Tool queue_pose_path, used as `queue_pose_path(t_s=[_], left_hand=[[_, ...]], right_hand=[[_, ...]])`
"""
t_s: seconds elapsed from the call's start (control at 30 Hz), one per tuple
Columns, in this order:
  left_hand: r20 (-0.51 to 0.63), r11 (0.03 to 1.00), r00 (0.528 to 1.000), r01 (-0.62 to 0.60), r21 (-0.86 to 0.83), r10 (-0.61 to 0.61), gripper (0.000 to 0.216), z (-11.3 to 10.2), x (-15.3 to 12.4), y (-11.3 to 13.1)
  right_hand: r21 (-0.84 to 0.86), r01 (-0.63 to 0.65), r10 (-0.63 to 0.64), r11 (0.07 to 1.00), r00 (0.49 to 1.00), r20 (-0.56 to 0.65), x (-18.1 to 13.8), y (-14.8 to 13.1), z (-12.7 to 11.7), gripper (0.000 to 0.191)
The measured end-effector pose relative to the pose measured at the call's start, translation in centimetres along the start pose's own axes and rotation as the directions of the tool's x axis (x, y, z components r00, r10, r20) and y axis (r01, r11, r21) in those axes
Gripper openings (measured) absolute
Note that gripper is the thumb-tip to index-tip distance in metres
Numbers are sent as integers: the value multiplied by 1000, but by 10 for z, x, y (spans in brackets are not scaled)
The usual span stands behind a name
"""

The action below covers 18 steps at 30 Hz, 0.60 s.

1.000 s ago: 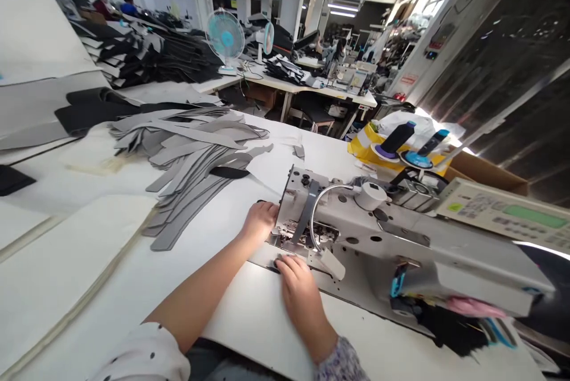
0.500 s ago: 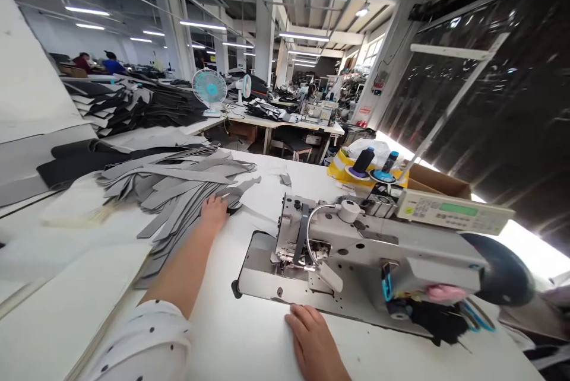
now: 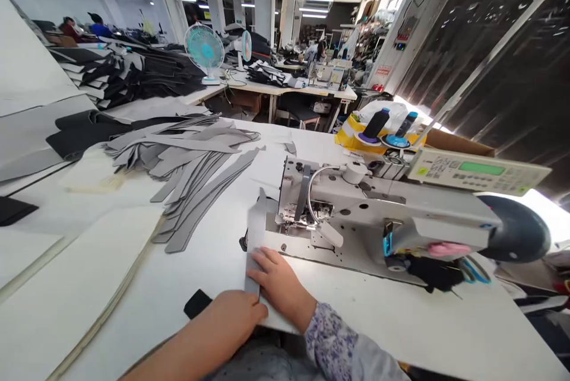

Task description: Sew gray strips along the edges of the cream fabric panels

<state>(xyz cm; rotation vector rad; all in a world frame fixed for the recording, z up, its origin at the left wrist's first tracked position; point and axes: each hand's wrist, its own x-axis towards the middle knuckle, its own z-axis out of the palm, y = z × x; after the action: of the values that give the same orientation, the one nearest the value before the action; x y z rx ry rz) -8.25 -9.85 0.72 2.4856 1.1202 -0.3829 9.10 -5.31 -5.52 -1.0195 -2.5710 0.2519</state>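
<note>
A single grey fabric strip (image 3: 256, 224) lies lengthwise at the left edge of the sewing machine bed, its far end reaching toward the needle area. At its near end, by the table's front edge, my left hand (image 3: 236, 313) is closed on the strip, with the fingertips partly hidden. My right hand (image 3: 280, 280) grips the strip a little farther up, fingers bent across it from the right. The sewing machine (image 3: 347, 209) stands just beyond my right hand. To the left is a fanned pile of grey strips (image 3: 196, 191).
A small black piece (image 3: 197, 304) lies beside my left wrist. White sheets (image 3: 102, 274) are stacked at the left. Thread cones (image 3: 376, 124) and a control panel (image 3: 478, 168) stand behind the machine. Blue-handled scissors (image 3: 474, 270) rest at its right. Fans (image 3: 203, 47) stand farther back.
My left hand has come back from the pile to the table's front edge with a grey strip. My right hand has shifted left and taken hold of it. The view has tilted down.
</note>
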Motion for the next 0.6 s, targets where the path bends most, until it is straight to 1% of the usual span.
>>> queue_pose_path(t_s=[0.07, 0.1, 0.13, 0.17, 0.2, 0.23, 0.27, 0.3, 0.33, 0.37, 0.4, 0.47, 0.6], left_hand=[[46, 966, 999, -17, -258, 29, 34, 0, -16, 7], [34, 928, 999, -1, -373, 15, 35, -2, -18, 5], [-10, 893, 1000, 19, -449, -26, 36, -4, -15, 0], [-89, 880, 991, 42, -474, -95, 38, -4, -7, -7], [-199, 890, 962, 78, -450, -185, 41, -2, 5, -14], [-331, 914, 908, 118, -387, -257, 41, 1, 19, -21], [-452, 939, 844, 157, -305, -288, 39, 6, 36, -26], [-539, 957, 794, 185, -225, -281, 38, 11, 52, -30], [-597, 966, 760, 204, -160, -259, 39, 16, 68, -31], [-630, 970, 740, 215, -114, -238, 40, 20, 82, -31], [-646, 973, 732, 216, -82, -217, 41, 23, 93, -29], [-655, 978, 733, 202, -47, -183, 42, 26, 110, -25], [-647, 983, 747, 179, -24, -152, 43, 19, 127, -24]], right_hand=[[47, 27, -29, 999, 998, 53, -2, -2, 0, 38], [63, 11, -15, 998, 998, 56, -7, -2, 0, 37], [76, -8, 4, 997, 999, 53, -14, -2, -1, 37], [86, -24, 20, 996, 999, 47, -23, -3, -1, 38], [92, -35, 31, 995, 999, 45, -33, -4, -2, 38], [90, -42, 38, 995, 998, 48, -44, -5, -2, 38], [83, -51, 46, 995, 997, 54, -54, -7, -3, 38], [73, -62, 57, 995, 996, 63, -63, -9, -3, 38], [63, -73, 69, 995, 995, 71, -71, -12, -4, 38], [55, -86, 81, 995, 994, 77, -78, -14, -4, 39], [51, -96, 92, 994, 993, 77, -83, -15, -4, 40], [50, -114, 111, 992, 992, 56, -88, -16, -4, 39], [61, -163, 162, 985, 987, 20, -82, -12, -7, 39]])
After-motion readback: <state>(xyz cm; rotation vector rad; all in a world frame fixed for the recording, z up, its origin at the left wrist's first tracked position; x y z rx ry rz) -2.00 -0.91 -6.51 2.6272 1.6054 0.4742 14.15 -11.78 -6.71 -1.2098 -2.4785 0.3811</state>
